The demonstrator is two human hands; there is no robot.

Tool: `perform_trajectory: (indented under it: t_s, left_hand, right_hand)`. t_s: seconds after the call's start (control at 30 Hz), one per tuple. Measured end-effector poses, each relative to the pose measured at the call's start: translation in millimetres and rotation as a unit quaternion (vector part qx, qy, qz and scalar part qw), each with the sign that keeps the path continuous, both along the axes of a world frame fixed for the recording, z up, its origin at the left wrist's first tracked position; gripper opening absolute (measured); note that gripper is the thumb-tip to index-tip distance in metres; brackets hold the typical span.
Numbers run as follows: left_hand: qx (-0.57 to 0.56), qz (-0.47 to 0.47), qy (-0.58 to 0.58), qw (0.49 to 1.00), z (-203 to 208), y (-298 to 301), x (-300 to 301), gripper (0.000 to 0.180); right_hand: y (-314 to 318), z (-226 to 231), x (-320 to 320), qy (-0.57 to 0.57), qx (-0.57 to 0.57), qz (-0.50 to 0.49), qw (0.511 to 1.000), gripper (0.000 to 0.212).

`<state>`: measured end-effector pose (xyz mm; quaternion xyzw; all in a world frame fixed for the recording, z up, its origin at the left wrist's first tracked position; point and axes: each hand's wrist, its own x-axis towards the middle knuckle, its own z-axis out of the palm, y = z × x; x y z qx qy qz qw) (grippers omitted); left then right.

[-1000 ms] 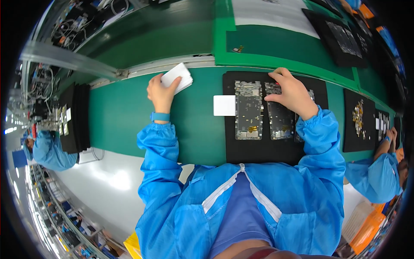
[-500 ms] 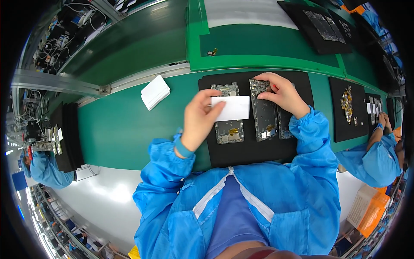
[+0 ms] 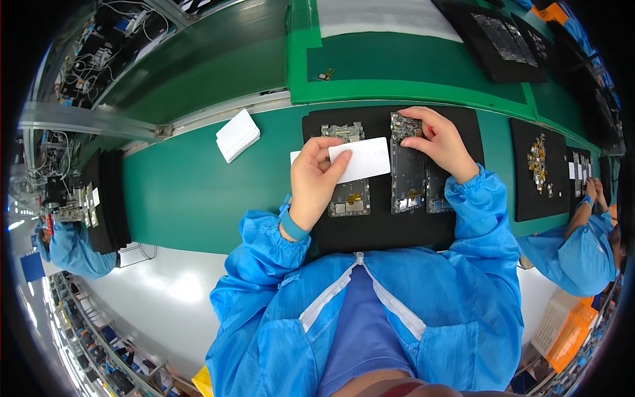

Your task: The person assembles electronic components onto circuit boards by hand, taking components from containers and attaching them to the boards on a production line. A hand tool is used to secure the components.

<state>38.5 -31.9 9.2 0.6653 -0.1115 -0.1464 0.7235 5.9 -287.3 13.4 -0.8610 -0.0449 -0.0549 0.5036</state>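
A plain white card [image 3: 368, 160] is pinched between the thumb and fingers of my left hand [image 3: 311, 185]. Another white edge [image 3: 294, 157] shows on the far side of that hand, and my fingers hide how it joins. The card hangs over the left circuit board [image 3: 349, 206], covering its middle. My right hand [image 3: 444, 144] grips the upper end of the middle circuit board [image 3: 408, 175], fingertips on its top edge and thumb on its face. Partly behind my right wrist and sleeve lies a third circuit board [image 3: 436, 193]. All three boards are on a black mat [image 3: 390, 231].
A stack of white cards [image 3: 237, 137] lies left on the green table [image 3: 178, 185]. To the right, another black mat [image 3: 522, 178] bears a pile of small metallic and gold parts [image 3: 537, 165]. A co-worker's hands [image 3: 594, 192] are at far right. A raised green-edged shelf [image 3: 410, 89] runs behind.
The card in my left hand has tilted, its right end rising a little, and a white edge now shows left of that hand. My right hand stays at the middle board's top.
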Motion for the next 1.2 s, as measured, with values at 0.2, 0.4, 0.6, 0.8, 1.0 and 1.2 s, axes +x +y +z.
perform_trajectory:
  t_s: [0.2, 0.4, 0.6, 0.8, 1.0, 1.2]
  left_hand:
    - [0.0, -0.012, 0.011, 1.0, -1, -1, -2, 0.023]
    - [0.054, -0.026, -0.018, 0.998, -15, -16, -12, 0.022]
    - [0.286, 0.117, -0.389, 0.868, 7, 10, 23, 0.045]
    - [0.548, 0.302, -0.246, 0.74, -55, 143, 113, 0.075]
    - [0.45, 0.291, -0.305, 0.787, -73, 170, 137, 0.06]
    - [0.018, 0.229, -0.15, 0.962, -34, 139, 111, 0.02]
  right_hand:
    - [4, 10, -3, 0.023, -0.007, -0.006, 1.0, 0.047]
    - [22, 14, 2, -0.013, -0.047, 0.029, 0.998, 0.047]
    - [16, 4, 3, -0.033, -0.163, 0.025, 0.986, 0.046]
    - [6, 30, -13, -0.044, -0.217, -0.078, 0.972, 0.049]
    - [-50, 8, -43, 0.031, -0.197, -0.079, 0.977, 0.048]
    - [-67, 6, -50, 0.012, -0.098, -0.071, 0.993, 0.044]
